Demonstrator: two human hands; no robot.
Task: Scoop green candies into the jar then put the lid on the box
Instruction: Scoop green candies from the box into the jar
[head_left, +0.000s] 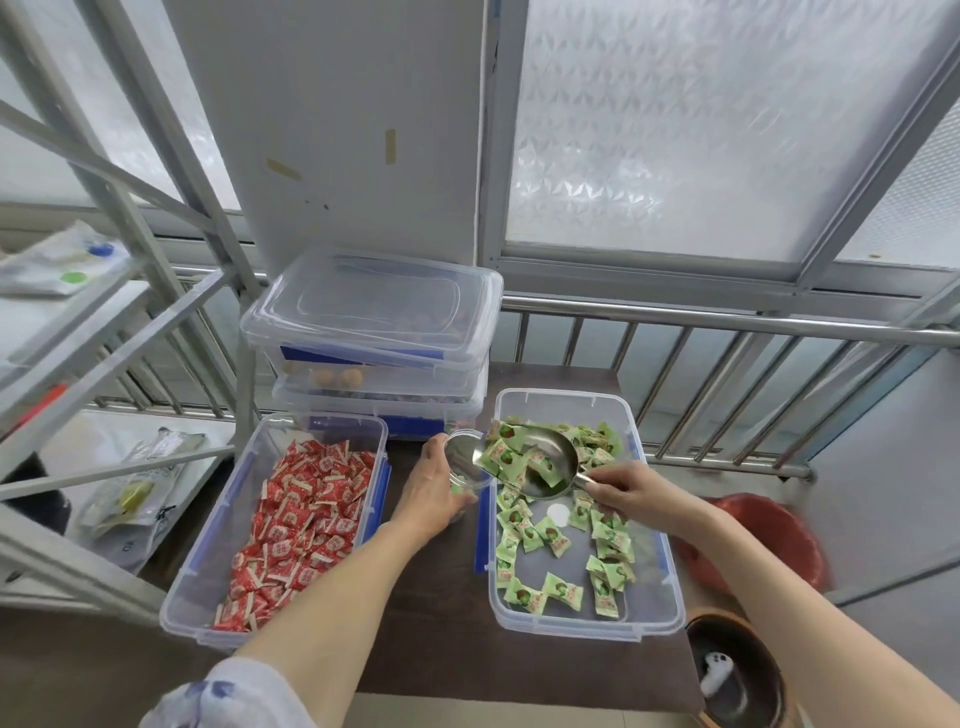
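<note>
Holding a metal scoop (537, 465) by its handle in my right hand (631, 493), I tip its load of green candies (561, 551) toward the clear jar (464, 462), which my left hand (434, 491) wraps around between two open boxes. Nearest left, one box (208, 587) holds red candies (298, 525); the right box (649, 597) holds scattered green ones. Behind them stand stacked boxes (374, 364), a loose lid (371, 306) on top.
</note>
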